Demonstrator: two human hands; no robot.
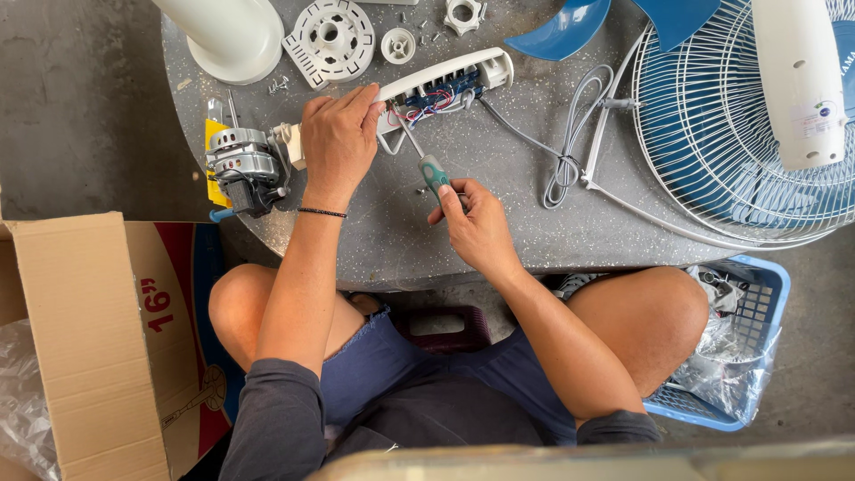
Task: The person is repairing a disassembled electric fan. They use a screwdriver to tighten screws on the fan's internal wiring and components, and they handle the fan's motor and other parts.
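A white switch housing (463, 71) with a blue circuit board and coloured wires lies on the grey speckled table (534, 223). My left hand (338, 138) presses on its left end. My right hand (472, 223) grips a screwdriver (432, 169) with a teal handle; its metal tip points up-left into the housing by the wires. A fan motor (242, 169) with copper windings sits just left of my left hand. A grey cable (570, 134) runs from the housing to the right.
A white wire fan guard (712, 160) with blue blades (570, 27) and a white column (797, 80) fills the right. White plastic parts (331, 37), a white base (233, 36) and loose screws (278, 85) lie at the back. A cardboard box (80, 347) stands left, a blue basket (757, 312) right.
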